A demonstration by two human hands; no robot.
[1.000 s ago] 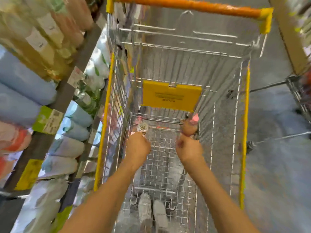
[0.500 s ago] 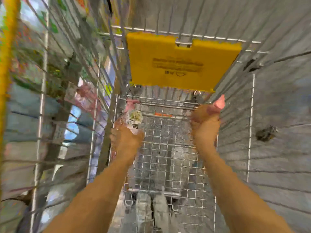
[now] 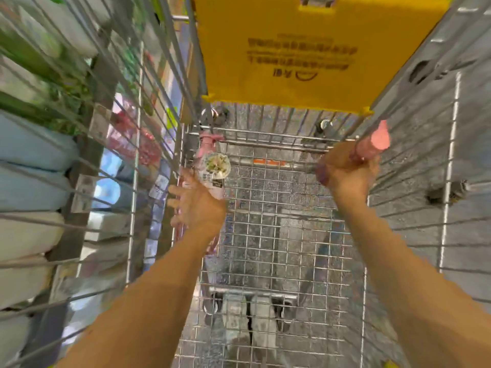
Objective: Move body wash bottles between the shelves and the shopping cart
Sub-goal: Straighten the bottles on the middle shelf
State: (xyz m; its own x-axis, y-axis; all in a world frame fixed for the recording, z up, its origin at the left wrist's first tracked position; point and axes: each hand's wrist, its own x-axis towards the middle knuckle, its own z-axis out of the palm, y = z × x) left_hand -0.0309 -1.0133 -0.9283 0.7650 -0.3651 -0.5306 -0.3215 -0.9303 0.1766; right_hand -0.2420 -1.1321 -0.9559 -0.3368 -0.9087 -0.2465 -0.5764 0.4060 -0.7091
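Both arms reach down into the wire shopping cart [image 3: 279, 235], seen from above, with its mesh floor filling the middle of the view.

The left hand [image 3: 198, 208] sits at about 9 o'clock from the centre of the cart floor. Its fingers [image 3: 175, 193] are spread and fairly straight, pointing toward the cart's left wall. A pink body wash bottle [image 3: 212, 166] with a round flowered label stands or leans at the far left corner of the basket, just beyond this hand toward 12 o'clock; the palm overlaps the bottle's lower part, and it cannot be told whether the hand touches it or merely hovers over it. No finger is seen curled round it.

The right hand [image 3: 345, 171] is at about 2 o'clock, near the far right corner. Its fingers are curled tight around a second pink bottle [image 3: 372, 144], whose pale pink cap end sticks out past the fist toward the right wall of wires.

A yellow plastic flap [image 3: 305, 54] with dark printing hangs at 12 o'clock, above the far end of the basket. Through the left wall, at 9 o'clock, blurred store shelves [image 3: 87, 168] show packaged goods and small price tags. Through the floor mesh at 6 o'clock, a pair of grey shoes [image 3: 249, 325] can be seen.
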